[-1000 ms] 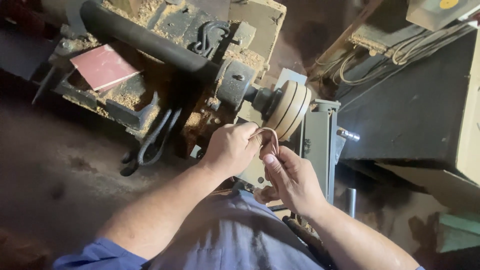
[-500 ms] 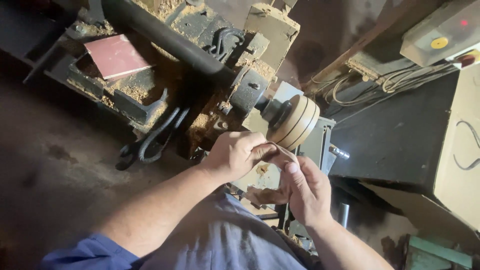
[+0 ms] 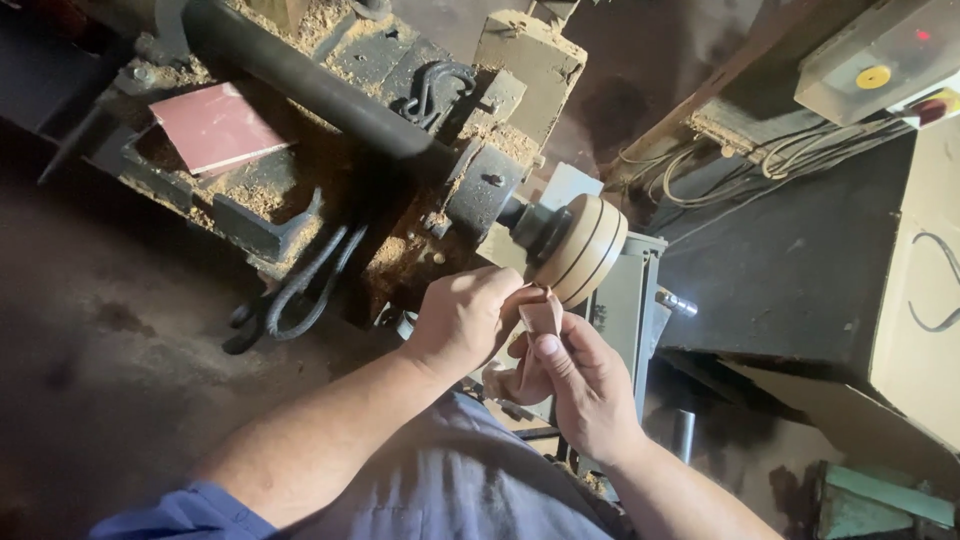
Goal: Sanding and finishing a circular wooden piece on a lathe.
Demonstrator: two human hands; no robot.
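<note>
A round grooved wooden disc (image 3: pixel 582 247) sits mounted on the spindle of a dusty wood lathe (image 3: pixel 400 150). Just below the disc, my left hand (image 3: pixel 462 318) and my right hand (image 3: pixel 580 385) meet and pinch a small folded strip of sandpaper (image 3: pixel 541 316) between their fingers. The strip's top edge is close under the disc's rim; whether it touches is unclear. My forearms come up from the bottom of the view over my blue shirt.
A reddish sheet of sandpaper (image 3: pixel 213 125) lies on the lathe bed amid sawdust. Black curved tools (image 3: pixel 300 285) hang at the lathe's front. A control box with a yellow button (image 3: pixel 880 60) and loose cables (image 3: pixel 800 150) are at the upper right.
Both hands stayed together below the disc, shifting slightly while they refolded the strip. The camera view drifted a little.
</note>
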